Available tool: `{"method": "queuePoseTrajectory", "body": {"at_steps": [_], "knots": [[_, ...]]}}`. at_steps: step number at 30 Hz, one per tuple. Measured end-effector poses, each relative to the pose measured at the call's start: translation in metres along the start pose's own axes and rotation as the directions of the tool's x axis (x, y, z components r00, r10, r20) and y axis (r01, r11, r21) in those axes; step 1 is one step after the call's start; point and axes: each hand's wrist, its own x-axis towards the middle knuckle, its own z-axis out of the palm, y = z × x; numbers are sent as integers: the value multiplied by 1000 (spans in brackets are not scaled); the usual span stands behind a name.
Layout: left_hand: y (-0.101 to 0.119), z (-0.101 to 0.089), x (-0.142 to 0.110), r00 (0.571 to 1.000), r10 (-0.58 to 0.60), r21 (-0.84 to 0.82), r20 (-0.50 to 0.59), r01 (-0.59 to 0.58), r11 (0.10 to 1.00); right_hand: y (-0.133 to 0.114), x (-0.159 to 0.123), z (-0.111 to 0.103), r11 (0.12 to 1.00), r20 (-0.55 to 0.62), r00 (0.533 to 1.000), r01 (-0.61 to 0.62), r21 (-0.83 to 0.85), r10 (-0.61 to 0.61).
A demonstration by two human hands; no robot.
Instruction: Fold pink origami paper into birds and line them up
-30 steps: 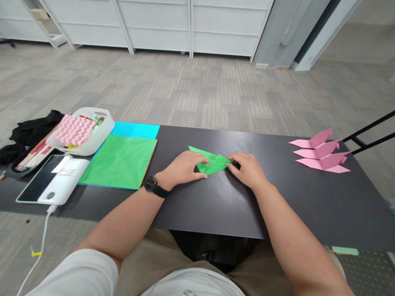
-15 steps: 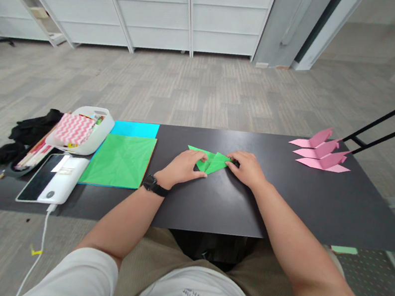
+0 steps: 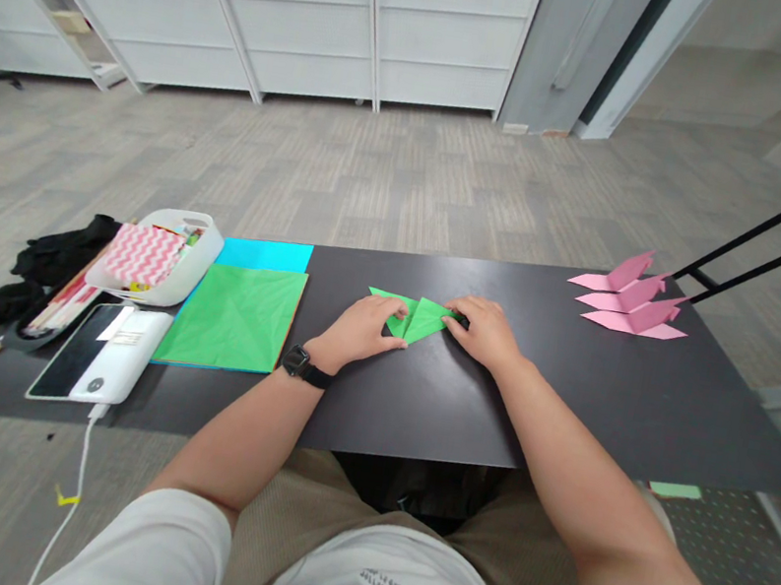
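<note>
A partly folded piece of green origami paper (image 3: 426,320) lies on the dark table between my hands, with a creased flap showing in its middle. My left hand (image 3: 364,328) lies over its left part, thumb and fingers closed on the paper; one pointed corner sticks out behind the fingers. At the right end of the paper, my right hand (image 3: 480,330) pinches the edge between thumb and fingers. Parts of the paper are hidden under both hands. A dark watch (image 3: 296,361) is on my left wrist.
Left of my hands lies a stack of green and blue paper sheets (image 3: 237,317). Beyond it stand a white basket (image 3: 196,265), a power bank with a phone (image 3: 125,358) and black cloth (image 3: 59,257). Pink folded paper cranes (image 3: 645,315) sit at the far right.
The flap in the middle of the green paper has turned over to the right and now lies flatter, forming a clearer triangle. Both hands stay nearly in place.
</note>
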Motion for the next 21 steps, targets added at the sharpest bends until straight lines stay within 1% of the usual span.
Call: {"method": "queuePoseTrajectory", "body": {"at_steps": [4, 12, 16, 21], "knots": [[2, -1, 0, 1000, 7, 5, 2, -7, 1000, -2, 0, 0, 1000, 13, 1000, -17, -9, 17], [1, -2, 0, 995, 88, 71, 36, -91, 993, -3, 1, 2, 998, 8, 999, -52, -27, 52], [-2, -1, 0, 994, 95, 75, 55, -99, 992, -4, 1, 2, 998, 5, 998, -55, -37, 55], [-4, 1, 0, 994, 95, 78, 47, -99, 992, -5, 1, 2, 998, -3, 999, -54, -46, 54]]}}
